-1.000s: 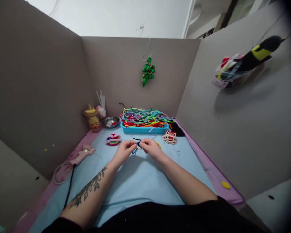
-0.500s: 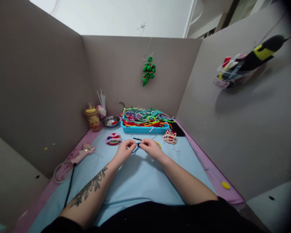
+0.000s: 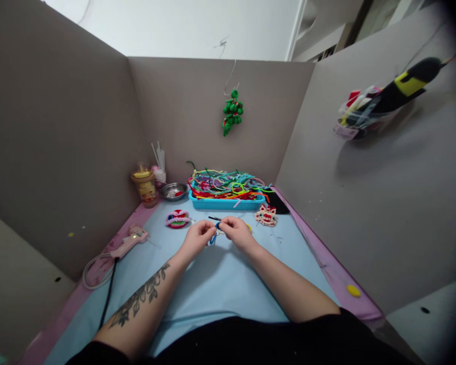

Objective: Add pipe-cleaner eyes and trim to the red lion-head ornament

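Close together above the blue cloth (image 3: 220,279), my left hand (image 3: 198,237) and my right hand (image 3: 238,232) pinch a bent blue pipe cleaner (image 3: 213,239) between them. A short loop of it hangs below the left fingertips, and the part at the right fingertips is mostly covered. Just beyond the fingers lies a dark, thin tool (image 3: 214,218), perhaps scissors, partly hidden. Something yellow (image 3: 249,228) shows behind my right hand. To the left rests a pink, red and green pipe-cleaner piece (image 3: 178,219); to the right, a cream and red face-like one (image 3: 266,216).
A blue tray (image 3: 228,204) heaped with coloured pipe cleaners stands at the back. Left of it are a metal bowl (image 3: 174,191) and a lidded cup (image 3: 146,187). A pink glue gun (image 3: 129,243) with its cord lies at left. Grey panels (image 3: 182,111) enclose the table.
The blue pipe cleaner has shifted in my fingers: its loop now hangs lower and narrower beneath the left fingertips. Both hands stay in nearly the same place.
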